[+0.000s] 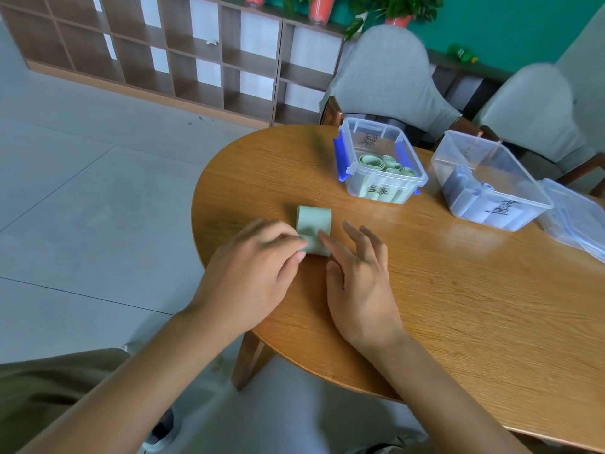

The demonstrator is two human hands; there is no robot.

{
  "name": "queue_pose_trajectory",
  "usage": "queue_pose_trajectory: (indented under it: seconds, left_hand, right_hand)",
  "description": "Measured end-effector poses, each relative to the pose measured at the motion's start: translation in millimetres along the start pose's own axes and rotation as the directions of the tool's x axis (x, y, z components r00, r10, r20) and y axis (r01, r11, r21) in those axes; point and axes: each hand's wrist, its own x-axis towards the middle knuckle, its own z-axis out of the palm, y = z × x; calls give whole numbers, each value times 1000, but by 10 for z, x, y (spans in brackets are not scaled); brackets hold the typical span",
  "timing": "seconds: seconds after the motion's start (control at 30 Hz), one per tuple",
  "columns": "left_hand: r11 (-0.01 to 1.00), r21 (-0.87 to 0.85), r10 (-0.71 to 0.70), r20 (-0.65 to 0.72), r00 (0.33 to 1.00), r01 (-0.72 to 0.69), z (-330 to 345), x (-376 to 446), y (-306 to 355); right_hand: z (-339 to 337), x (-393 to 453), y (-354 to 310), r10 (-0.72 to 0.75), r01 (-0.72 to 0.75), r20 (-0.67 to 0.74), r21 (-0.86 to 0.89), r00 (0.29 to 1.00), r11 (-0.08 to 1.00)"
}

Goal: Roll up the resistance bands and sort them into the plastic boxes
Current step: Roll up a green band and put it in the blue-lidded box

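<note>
A pale green resistance band [314, 224] lies on the wooden table [458, 290], its near end partly rolled. My left hand [258, 273] pinches that rolled end between thumb and fingers. My right hand [357, 276] rests beside it with its fingers spread, the index fingertip touching the band's right edge. Farther back stands a clear plastic box with blue latches [389, 188], holding several rolled green bands [386, 163]. To its right, a second clear box [510, 208] holds blue-grey rolls [465, 185].
A clear lid [576, 221] lies at the table's right edge. Two grey chairs [389, 80] stand behind the table. A wooden cube shelf [163, 50] lines the far wall, with potted plants on top. The table's rounded end is left of the band.
</note>
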Motion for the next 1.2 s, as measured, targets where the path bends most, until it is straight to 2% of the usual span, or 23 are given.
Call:
queue_pose_trajectory:
  seconds: [0.27,0.43,0.67,0.87,1.03,1.2]
  left_hand:
    - [995,96,-32,62,998,26,30,36,26]
    - [995,92,-46,101,994,37,54,63,9]
    - [994,69,-89,117,989,81,82,118,-25]
    - [954,-174,-233,77,969,243,93,213,-54]
    - [818,-362,-439,107,892,447,80,321,-24]
    - [738,-443,-504,140,852,509,88,340,157]
  right_hand:
    - [-16,90,-40,9,-6,80,-34,997,999]
    - [-58,-13,-90,-118,125,69,-111,991,986]
    - [-33,-17,-74,-156,160,49,-90,987,983]
    - [-35,86,-58,-154,158,65,-60,986,986]
    - [-21,115,-54,-135,138,66,-30,989,990]
    - [-26,144,-149,35,-50,75,218,997,975]
